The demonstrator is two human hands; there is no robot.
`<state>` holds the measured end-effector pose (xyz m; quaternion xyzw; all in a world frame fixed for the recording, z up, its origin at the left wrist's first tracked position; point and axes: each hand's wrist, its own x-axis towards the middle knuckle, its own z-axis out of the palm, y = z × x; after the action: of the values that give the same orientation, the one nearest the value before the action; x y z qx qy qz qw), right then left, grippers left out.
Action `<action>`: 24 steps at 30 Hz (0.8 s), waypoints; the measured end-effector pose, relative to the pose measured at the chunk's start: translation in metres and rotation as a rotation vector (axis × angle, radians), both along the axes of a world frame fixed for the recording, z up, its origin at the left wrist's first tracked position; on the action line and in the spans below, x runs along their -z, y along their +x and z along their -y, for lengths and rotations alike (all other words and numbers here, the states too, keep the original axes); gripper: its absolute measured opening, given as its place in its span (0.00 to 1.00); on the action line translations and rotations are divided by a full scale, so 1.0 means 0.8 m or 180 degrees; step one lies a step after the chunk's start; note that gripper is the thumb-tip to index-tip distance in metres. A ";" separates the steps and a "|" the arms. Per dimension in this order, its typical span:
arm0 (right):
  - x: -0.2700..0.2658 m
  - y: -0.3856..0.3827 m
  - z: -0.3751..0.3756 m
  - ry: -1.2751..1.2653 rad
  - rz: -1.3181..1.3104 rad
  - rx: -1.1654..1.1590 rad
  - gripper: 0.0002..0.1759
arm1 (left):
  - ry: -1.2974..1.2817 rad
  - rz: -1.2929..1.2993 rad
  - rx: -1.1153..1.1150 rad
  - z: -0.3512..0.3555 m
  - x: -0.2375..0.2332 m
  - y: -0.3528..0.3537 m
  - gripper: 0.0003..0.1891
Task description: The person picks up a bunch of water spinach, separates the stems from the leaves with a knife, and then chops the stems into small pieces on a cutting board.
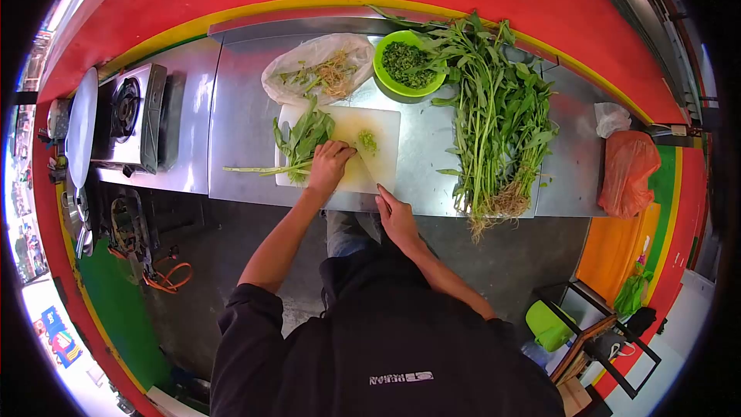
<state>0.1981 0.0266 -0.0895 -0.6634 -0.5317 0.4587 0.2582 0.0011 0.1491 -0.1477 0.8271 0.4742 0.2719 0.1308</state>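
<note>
Head view: left hand [330, 164] curls closed over the water spinach stems [297, 147] on the cutting board [386, 127]; right hand [395, 212] grips a knife [369, 174]. Fingertips are best tucked back, with the blade cutting squarely just beside them.

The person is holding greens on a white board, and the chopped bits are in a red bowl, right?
Not quite: the bowl is green, not red, as the head view shows. The rest is right: the left hand holds greens on the white board, and chopped bits fill the bowl.
</note>
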 end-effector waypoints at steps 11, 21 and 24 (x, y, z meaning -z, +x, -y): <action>0.030 0.003 -0.008 0.0340 0.0075 0.0120 0.21 | -0.0044 0.0035 -0.0089 0.004 -0.009 0.011 0.07; 0.011 0.016 -0.005 0.0383 -0.0380 0.0084 0.23 | -0.0058 0.0010 -0.0051 0.003 -0.001 0.012 0.08; 0.002 0.019 -0.001 0.0022 -0.0357 0.0026 0.23 | 0.0055 -0.0029 0.0080 0.002 0.003 0.007 0.09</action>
<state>0.2131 0.0275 -0.0913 -0.6379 -0.5153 0.4923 0.2919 0.0069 0.1476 -0.1502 0.8353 0.4620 0.2705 0.1248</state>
